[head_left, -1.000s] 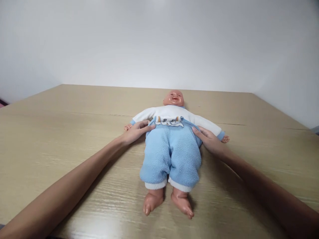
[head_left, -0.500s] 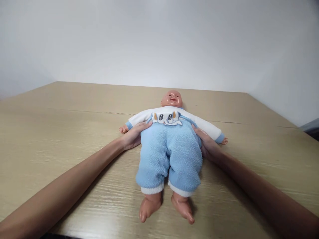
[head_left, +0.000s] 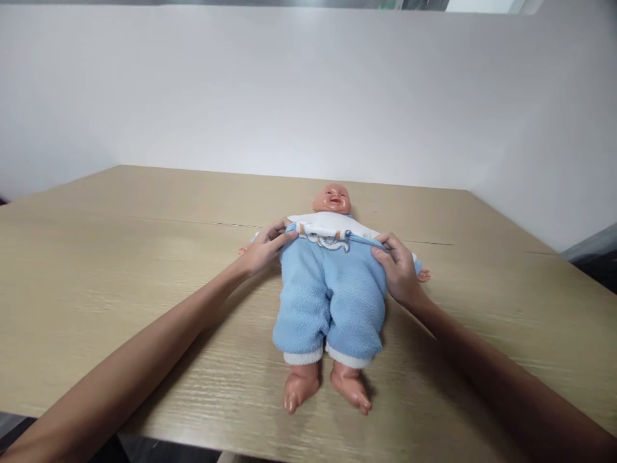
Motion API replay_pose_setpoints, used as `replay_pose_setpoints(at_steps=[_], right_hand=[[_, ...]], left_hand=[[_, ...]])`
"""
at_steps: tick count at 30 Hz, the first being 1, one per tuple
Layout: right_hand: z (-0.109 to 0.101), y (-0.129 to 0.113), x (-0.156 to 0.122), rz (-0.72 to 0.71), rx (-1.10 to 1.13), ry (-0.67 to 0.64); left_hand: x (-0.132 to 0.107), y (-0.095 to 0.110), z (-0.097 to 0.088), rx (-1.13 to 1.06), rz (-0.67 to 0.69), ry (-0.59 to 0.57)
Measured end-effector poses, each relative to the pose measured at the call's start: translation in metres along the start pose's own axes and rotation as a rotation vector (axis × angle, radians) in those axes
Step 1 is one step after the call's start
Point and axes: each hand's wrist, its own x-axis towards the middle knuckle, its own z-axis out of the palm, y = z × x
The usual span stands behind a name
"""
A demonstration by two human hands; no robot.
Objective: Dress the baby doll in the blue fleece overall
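Observation:
A baby doll (head_left: 332, 198) lies on its back on the wooden table (head_left: 120, 270), head away from me and bare feet toward me. It wears a white top and fluffy light blue trousers (head_left: 332, 299). My left hand (head_left: 263, 247) pinches the left side of the trousers' waistband. My right hand (head_left: 398, 263) grips the right side of the waistband with curled fingers. The waistband sits high on the doll's chest, across the embroidered patch. The doll's arms are mostly hidden behind my hands.
A plain white wall (head_left: 289, 96) stands behind the table. The table's near edge (head_left: 193, 444) runs along the bottom of the view, with dark floor below it. A seam crosses the tabletop behind the doll.
Both hands have closed on the waistband and drawn it higher up the doll's chest, covering more of the white top. The view has pulled back and tilted up.

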Motion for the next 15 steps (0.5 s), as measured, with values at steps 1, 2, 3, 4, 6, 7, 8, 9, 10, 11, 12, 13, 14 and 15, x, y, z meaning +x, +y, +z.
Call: replay_pose_setpoints(at_steps=[1,2,3,4,6,7,8,9,10,11,12,13,14,15], right_hand=[[0.002,-0.002,0.004,-0.009,-0.007,0.033],[0.004,-0.001,0.008,0.006,-0.004,0.057],[0.006,0.002,0.012,0.041,0.006,0.074],[0.007,0.008,0.015,0.087,0.019,0.082],[0.007,0.022,0.019,0.185,0.029,0.049],[0.005,0.029,0.019,0.221,0.011,0.02],[0.002,0.036,0.017,0.239,-0.023,-0.01],[-0.001,0.041,0.014,0.238,-0.061,-0.041],[-0.003,0.044,0.01,0.226,-0.093,-0.071],[-0.005,0.044,0.007,0.213,-0.109,-0.087],[-0.005,0.043,0.003,0.209,-0.102,-0.088],[-0.003,0.041,-0.001,0.217,-0.064,-0.082],[-0.001,0.038,-0.003,0.243,0.006,-0.077],[0.004,0.035,-0.006,0.282,0.103,-0.064]], left_hand=[[0.003,-0.001,0.002,-0.005,-0.011,0.002],[0.007,-0.003,0.003,-0.01,-0.03,0.008],[0.01,-0.008,0.005,-0.013,-0.053,0.023],[0.012,-0.013,0.005,-0.008,-0.077,0.045],[0.013,-0.024,0.002,0.042,-0.109,0.046],[0.012,-0.029,-0.001,0.077,-0.111,0.025],[0.01,-0.033,-0.004,0.113,-0.107,-0.004],[0.007,-0.035,-0.007,0.147,-0.1,-0.033],[0.005,-0.037,-0.01,0.163,-0.096,-0.05],[0.003,-0.038,-0.012,0.146,-0.106,-0.049],[0.0,-0.039,-0.013,0.095,-0.131,-0.034],[-0.001,-0.039,-0.012,0.012,-0.17,-0.026],[-0.002,-0.04,-0.01,-0.094,-0.211,-0.023],[-0.003,-0.041,-0.007,-0.208,-0.245,-0.022]])
